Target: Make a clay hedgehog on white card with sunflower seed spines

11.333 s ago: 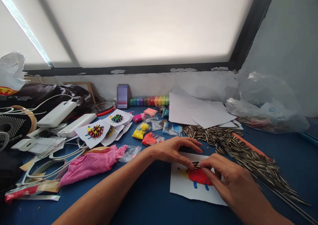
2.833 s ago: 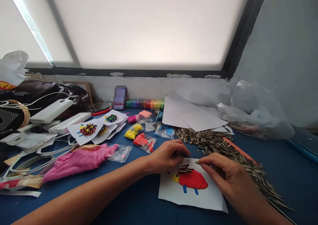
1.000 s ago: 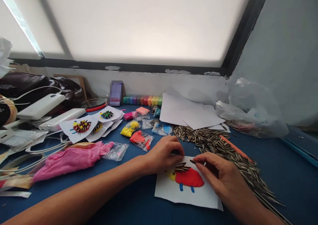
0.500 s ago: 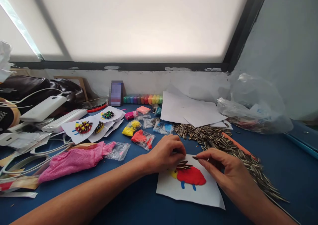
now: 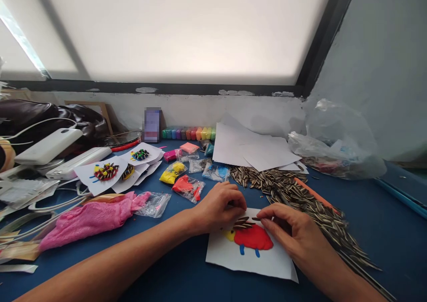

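Note:
A white paper sheet [image 5: 248,265] lies on the blue table, bearing a flat animal shape with a red clay body [image 5: 256,239], a yellow head [image 5: 230,235] and blue legs [image 5: 257,253]. Several striped sunflower seeds [image 5: 243,224] stick out of the body's upper left edge. Between thumb and forefinger of my right hand [image 5: 293,228] is a sunflower seed [image 5: 256,219], held at the body's top edge. My left hand [image 5: 222,207] rests at the sheet's upper left corner, its fingers curled together; whatever they hold is hidden.
A long heap of sunflower seeds [image 5: 307,204] spreads on the right, with an orange strip [image 5: 316,195] in it. Clay packets [image 5: 188,187], finished pictures [image 5: 106,173] and a pink cloth [image 5: 88,219] lie left. Blank sheets [image 5: 248,146] and a plastic bag [image 5: 340,151] stand behind.
My right hand has moved left and slightly down, bringing its seed to the top edge of the red body. My left hand stays at the sheet's corner. The view has shifted slightly.

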Demonstrator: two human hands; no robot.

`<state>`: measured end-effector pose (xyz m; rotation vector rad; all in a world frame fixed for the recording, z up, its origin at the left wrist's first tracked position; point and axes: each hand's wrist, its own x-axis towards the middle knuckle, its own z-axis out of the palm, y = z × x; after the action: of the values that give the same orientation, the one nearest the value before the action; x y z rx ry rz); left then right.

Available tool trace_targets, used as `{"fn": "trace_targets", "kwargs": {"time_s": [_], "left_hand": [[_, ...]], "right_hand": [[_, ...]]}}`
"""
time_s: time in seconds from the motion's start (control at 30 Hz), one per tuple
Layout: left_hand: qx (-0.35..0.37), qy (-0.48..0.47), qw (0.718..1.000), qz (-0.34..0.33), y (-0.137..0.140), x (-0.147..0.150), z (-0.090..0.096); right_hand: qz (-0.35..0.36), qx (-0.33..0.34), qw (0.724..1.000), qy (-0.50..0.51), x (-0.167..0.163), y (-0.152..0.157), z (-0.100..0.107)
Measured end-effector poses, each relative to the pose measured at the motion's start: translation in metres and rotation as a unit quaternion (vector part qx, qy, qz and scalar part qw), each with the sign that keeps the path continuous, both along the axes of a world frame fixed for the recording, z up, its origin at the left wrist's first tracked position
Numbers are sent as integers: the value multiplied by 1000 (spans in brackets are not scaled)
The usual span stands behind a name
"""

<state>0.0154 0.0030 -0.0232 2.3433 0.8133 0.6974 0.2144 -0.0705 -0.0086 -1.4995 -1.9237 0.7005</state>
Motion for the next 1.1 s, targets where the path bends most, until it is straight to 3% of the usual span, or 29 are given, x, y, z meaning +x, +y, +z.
{"fn": "trace_targets", "kwargs": {"time_s": [0.23,0.7,1.1], "left_hand": [[-1,3,1000,-2,1,0,0],[1,9,1000,-20,1,-2,1],[9,-12,1000,-28,1,-2,-1]], "right_hand": [[-30,39,998,28,-6,0,7],[-22,-39,997,69,-7,-1,-6],[-15,-27,999,44,-8,0,-3]]}}
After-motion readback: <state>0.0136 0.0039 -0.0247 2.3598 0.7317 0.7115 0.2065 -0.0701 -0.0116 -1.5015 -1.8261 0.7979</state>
